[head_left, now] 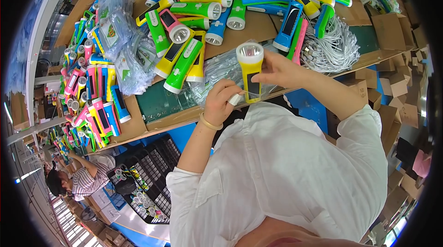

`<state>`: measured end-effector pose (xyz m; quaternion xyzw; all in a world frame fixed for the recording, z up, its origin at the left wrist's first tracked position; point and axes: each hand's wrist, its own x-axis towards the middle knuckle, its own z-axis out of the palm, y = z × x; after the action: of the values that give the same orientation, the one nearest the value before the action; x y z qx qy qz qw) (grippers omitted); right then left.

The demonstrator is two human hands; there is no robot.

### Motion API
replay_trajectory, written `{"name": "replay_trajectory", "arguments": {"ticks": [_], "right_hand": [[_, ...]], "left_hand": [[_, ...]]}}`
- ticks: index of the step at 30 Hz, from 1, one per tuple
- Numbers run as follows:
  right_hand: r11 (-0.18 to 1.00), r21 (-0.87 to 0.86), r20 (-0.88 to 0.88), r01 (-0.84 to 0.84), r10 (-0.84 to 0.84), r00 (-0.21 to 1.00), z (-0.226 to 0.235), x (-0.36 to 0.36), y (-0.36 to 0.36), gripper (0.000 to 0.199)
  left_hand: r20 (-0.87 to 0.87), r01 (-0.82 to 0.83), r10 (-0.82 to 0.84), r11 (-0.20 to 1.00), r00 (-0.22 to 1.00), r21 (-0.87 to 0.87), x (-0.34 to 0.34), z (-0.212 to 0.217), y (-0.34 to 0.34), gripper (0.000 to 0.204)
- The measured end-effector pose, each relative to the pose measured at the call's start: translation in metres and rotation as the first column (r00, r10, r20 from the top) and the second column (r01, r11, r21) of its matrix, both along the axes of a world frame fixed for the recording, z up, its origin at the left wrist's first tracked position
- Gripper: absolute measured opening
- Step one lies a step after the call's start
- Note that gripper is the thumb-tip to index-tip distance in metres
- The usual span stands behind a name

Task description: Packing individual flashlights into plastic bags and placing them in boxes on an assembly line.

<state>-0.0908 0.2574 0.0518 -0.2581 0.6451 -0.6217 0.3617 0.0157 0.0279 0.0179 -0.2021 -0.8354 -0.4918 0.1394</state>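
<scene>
While the black crate (pixel 154 173) holds small parts, my right hand (pixel 277 68) grips an upright yellow flashlight (pixel 249 71), lens up. My left hand (pixel 220 101) fingers pinch a white tab (pixel 235 99) near its base.

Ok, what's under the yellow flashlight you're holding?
Under the yellow flashlight, held by both the left hand and right hand, lies a heap of clear plastic bags. The table beneath them is covered.
</scene>
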Motion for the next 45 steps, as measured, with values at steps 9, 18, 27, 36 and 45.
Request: {"name": "replay_trajectory", "arguments": {"ticks": [9, 18, 27, 36, 45], "right_hand": [[0.686, 0.727, -0.544, -0.011, 0.586, 0.600, 0.053, -0.006, -0.016, 0.036], [0.913, 0.296, -0.803, 0.282, 0.078, 0.592, 0.009, -0.023, 0.027, 0.027], [0.306, 0.552, -0.831, 0.775, 0.124, 0.543, -0.013, -0.065, 0.164, 0.026], [0.359, 0.527, -0.849, 0.770, 0.185, 0.495, -0.006, -0.076, 0.161, 0.009], [0.406, 0.541, -0.841, 0.736, 0.264, 0.472, -0.011, -0.078, 0.166, 0.009]], "left_hand": [[-0.023, -0.034, 0.035, 0.998, 0.999, 0.044, -0.006, 0.009, -0.008, 0.017], [0.106, -0.125, 0.127, 0.992, 0.986, -0.027, -0.021, -0.009, -0.003, 0.012], [0.159, -0.099, 0.102, 0.995, 0.982, -0.029, -0.027, -0.011, 0.008, 0.012], [0.102, -0.067, 0.076, 0.994, 0.992, -0.083, -0.023, -0.012, 0.005, 0.015], [0.044, 0.001, 0.004, 0.995, 0.999, -0.104, -0.023, -0.014, 0.004, 0.019]]}}
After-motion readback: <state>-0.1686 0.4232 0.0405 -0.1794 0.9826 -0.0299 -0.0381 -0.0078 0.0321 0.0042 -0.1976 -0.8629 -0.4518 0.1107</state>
